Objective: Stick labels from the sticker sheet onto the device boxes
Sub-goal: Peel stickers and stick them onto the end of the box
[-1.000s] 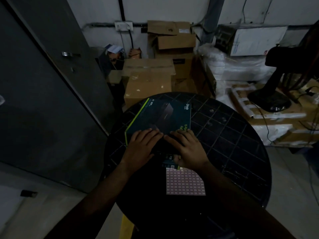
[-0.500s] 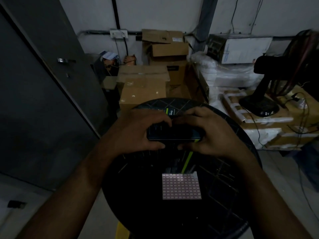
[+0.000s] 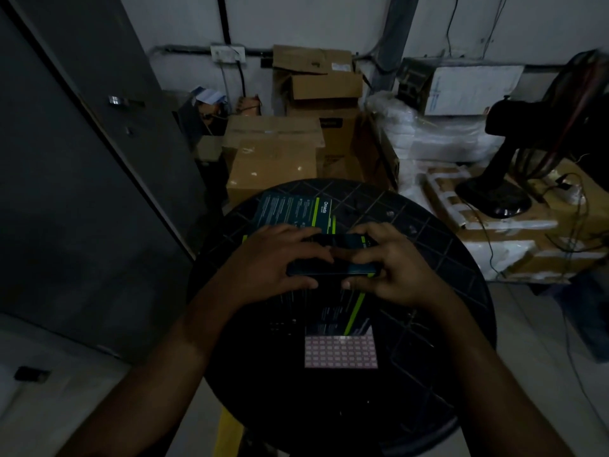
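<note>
Both hands hold one dark device box on edge above the round black table. My left hand grips its left end and my right hand grips its right end, fingers over the top and thumbs underneath. A second box, with white text and a green stripe, lies beyond the hands at the table's far side. A third green-striped box face lies flat below the hands. The pink sticker sheet lies on the table just in front of it, partly overlapped at its top edge.
Cardboard cartons are stacked on the floor right behind the table. A grey door stands at the left. At the right, a black fan and cables sit on wrapped packages. The table's near edge is close to my body.
Both hands lay flat on a box lying on the table; now they grip a box by its ends and have raised it on edge. The view has tilted slightly.
</note>
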Available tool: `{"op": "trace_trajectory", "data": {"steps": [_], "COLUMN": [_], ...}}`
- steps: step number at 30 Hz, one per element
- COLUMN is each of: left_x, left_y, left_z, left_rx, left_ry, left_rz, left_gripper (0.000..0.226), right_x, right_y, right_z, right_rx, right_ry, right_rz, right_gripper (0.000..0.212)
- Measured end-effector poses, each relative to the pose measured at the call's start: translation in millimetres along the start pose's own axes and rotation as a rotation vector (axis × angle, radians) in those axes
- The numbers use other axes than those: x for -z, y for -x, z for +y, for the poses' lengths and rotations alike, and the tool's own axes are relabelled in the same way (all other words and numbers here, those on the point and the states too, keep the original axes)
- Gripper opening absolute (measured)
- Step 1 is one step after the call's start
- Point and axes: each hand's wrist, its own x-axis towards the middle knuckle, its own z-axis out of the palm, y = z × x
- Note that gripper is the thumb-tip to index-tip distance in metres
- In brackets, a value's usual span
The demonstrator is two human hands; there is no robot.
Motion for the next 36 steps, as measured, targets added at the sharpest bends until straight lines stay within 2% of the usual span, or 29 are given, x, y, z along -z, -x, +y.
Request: {"op": "trace_trajectory", "data": {"steps": [4, 8, 11, 14, 16, 20, 23, 29, 36], "left_x": [-6.4, -36.7, -57.4, -59.0, -59.4, -63.0, -71.2, -94.9, -108.4], "left_y": [-0.8, 3.0, 15.9, 13.7, 8.2, 10.0, 18.2, 24.6, 28.3], "left_z": [-2.8, -12.9, -18.9, -17.5, -16.7, -15.0, -10.5, 14.1, 26.9], "left_rx": [0.010, 0.024, 0.029, 0.035, 0.023, 0.069, 0.081, 0.194, 0.208], "left_ry": [0.007, 0.051, 0.143, 0.164, 0.133, 0.211, 0.217, 0.075, 0.067], "left_rz": [-0.012, -0.078, 0.018, 0.108, 0.159, 0.266, 0.344, 0.593, 0.690], "left_gripper": [0.048, 0.047, 0.045, 0.044, 0.041, 0.032, 0.025, 0.010, 0.006], "right_x": [-5.8, -40.5, -49.7, -54.5, -67.8, -101.4, -108.3, -104.0, -109.2], "right_y": [4.0, 18.7, 32.5, 36.2, 34.3, 30.2, 31.2, 27.1, 33.7], "right_z": [7.4, 21.0, 21.7, 12.2, -0.4, -19.9, -20.8, -32.0, -34.1], "right_rx": [-0.004, -0.065, -0.104, -0.110, -0.103, -0.135, -0.123, -0.136, -0.166], "right_ry": [-0.011, 0.060, 0.043, 0.173, 0.251, 0.123, 0.102, 0.094, 0.087], "right_rz": [0.004, -0.061, -0.009, 0.082, 0.183, 0.478, 0.610, 0.663, 0.668], "right_gripper": [0.048, 0.050, 0.047, 0.045, 0.043, 0.028, 0.018, 0.015, 0.012]}}
